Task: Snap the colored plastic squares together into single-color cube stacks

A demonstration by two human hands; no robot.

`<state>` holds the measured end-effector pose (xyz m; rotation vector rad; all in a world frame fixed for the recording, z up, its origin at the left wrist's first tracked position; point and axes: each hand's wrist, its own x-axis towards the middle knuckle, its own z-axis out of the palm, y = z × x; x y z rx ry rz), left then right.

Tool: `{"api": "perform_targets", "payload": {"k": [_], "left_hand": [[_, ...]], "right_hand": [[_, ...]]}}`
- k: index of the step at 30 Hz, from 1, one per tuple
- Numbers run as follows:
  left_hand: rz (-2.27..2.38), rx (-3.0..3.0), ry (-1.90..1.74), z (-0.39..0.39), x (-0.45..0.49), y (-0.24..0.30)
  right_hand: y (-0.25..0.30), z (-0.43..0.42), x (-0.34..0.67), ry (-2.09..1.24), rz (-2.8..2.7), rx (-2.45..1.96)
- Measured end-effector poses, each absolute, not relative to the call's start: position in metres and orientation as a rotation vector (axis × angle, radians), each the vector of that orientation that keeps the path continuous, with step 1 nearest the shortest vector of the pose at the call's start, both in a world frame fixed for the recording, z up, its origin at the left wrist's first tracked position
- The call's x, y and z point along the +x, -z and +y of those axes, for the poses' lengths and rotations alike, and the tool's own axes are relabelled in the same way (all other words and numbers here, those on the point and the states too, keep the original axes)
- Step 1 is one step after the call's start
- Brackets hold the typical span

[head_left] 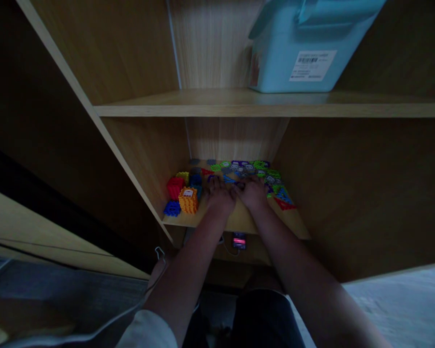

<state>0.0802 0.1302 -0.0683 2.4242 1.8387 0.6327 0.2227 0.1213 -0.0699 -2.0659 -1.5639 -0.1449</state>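
Observation:
Both my hands rest low over the lower shelf board, among flat plastic building pieces. My left hand (220,195) lies with its fingers stretched forward and apart, touching the board beside a purple piece (210,178). Close on its right, my right hand (253,193) has its thumb and fingers around a small dark purple piece (240,185), partly hidden by the fingers. A blue triangular piece (227,179) lies just beyond, between the hands. To the left stand stacked pieces: an orange stack (188,200), a red stack (175,187), a yellow stack (182,177) and blue pieces (172,209).
Loose green, grey and purple pieces (248,167) spread along the shelf's back, with a red triangle (284,204) at right. Side walls enclose the compartment. Above, a light blue bin (308,53) stands on the upper shelf (210,102). A lit phone (239,240) with a cable lies below.

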Motion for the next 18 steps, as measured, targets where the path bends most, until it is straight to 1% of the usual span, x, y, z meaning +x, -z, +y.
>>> {"api": "perform_targets", "payload": {"k": [7,12,15,18], "left_hand": [[1.708,2.511,-0.805,0.1319,0.0773,0.0698],[1.453,2.659,-0.763,0.1330,0.0734,0.0675],[1.454,2.645,-0.750,0.1341,0.0729,0.0679],[1.469,2.621,-0.731,0.1352,0.0732,0.0689]], "right_hand": [[0.0617,0.1185,0.2186,0.168,-1.607,-2.128],[0.0662,0.1241,0.2249,0.108,-1.644,-2.059],[0.0672,0.1243,0.2261,0.053,-1.704,-2.008],[0.0643,0.1226,0.2246,0.085,-1.720,-2.041]]}}
